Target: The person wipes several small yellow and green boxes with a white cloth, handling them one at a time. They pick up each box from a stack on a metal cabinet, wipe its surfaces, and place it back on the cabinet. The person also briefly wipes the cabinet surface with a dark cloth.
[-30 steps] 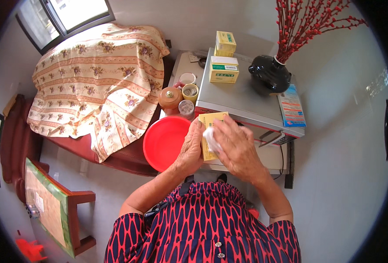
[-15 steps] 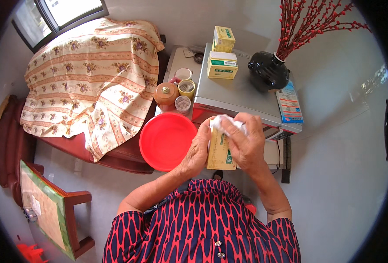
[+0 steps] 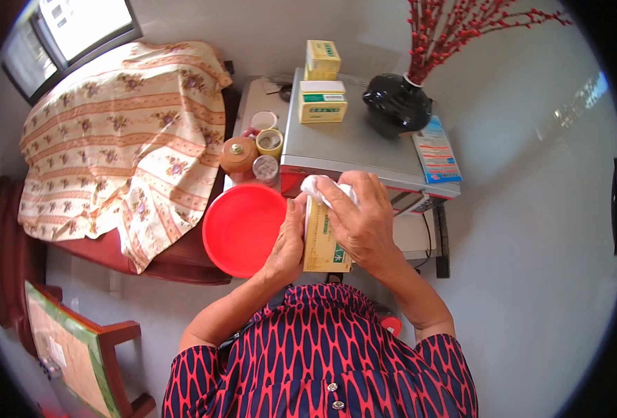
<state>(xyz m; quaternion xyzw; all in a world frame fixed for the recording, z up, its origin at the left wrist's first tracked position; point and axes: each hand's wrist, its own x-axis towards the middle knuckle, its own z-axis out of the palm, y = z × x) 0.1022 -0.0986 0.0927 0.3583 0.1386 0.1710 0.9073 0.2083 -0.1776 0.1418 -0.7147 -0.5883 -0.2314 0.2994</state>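
A yellow carton [image 3: 320,244] with green print is held upright in front of me. My left hand [image 3: 287,244] grips its left side, the thumb pointing up along the edge. Over the carton's upper end, my right hand [image 3: 364,216] presses a white cloth [image 3: 320,188], its fingers closed on the bunched fabric. The carton's top is mostly hidden by the cloth and fingers. Just left of my left hand is a red plastic basin [image 3: 245,230].
On a silver microwave [image 3: 357,150] stand yellow boxes [image 3: 322,104], a black vase [image 3: 397,104] with red-budded branches, and a blue booklet [image 3: 437,150]. Beside it cluster a brown lidded jar [image 3: 238,157] and several cups. A flowered cloth [image 3: 134,132] covers furniture at left.
The cloth in my right hand has shifted toward the carton's upper left corner. The view has turned, so the surroundings sit farther left. My left hand keeps its hold.
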